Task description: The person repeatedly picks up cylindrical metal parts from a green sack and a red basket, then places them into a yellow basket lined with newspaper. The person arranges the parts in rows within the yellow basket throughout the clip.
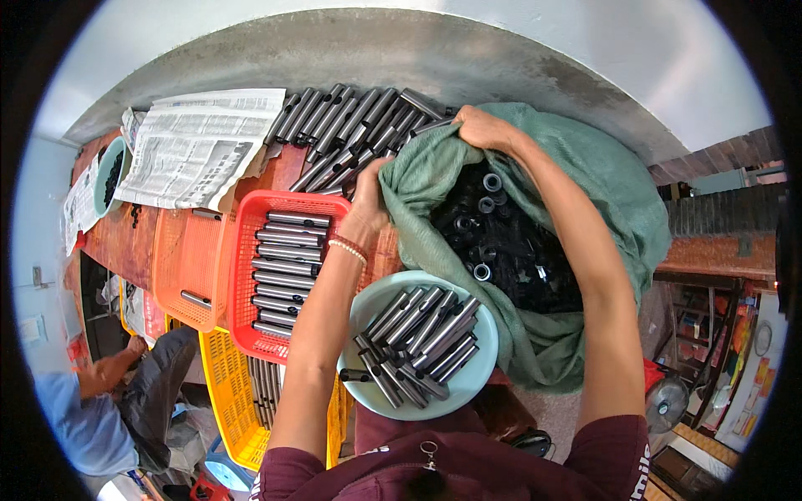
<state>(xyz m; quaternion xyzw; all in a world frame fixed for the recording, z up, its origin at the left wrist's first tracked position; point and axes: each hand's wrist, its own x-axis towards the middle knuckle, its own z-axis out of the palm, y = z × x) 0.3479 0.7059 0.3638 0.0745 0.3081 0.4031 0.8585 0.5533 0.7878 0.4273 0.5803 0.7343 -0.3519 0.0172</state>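
Note:
A green woven sack (626, 192) stands at the right with its mouth pulled wide. Inside it lie dark parts (489, 221) with shiny ring-shaped ends, some under black plastic film. My right hand (486, 131) grips the far rim of the sack, fingers closed on the cloth. At the sack's left rim, my left hand (370, 197) is closed on the fabric, its fingertips partly hidden. Below the sack mouth, in front of my body, a pale blue bowl (355, 326) holds several dark metal tubes (422, 326). More metal tubes (334, 125) are piled beyond my left hand.
A red basket (240, 275) with a row of tubes stands left of my left forearm. Beside it are an orange basket (167, 267) and a yellow basket (221, 376). Newspaper (209, 142) covers the far left table. Another person (83, 409) sits at lower left.

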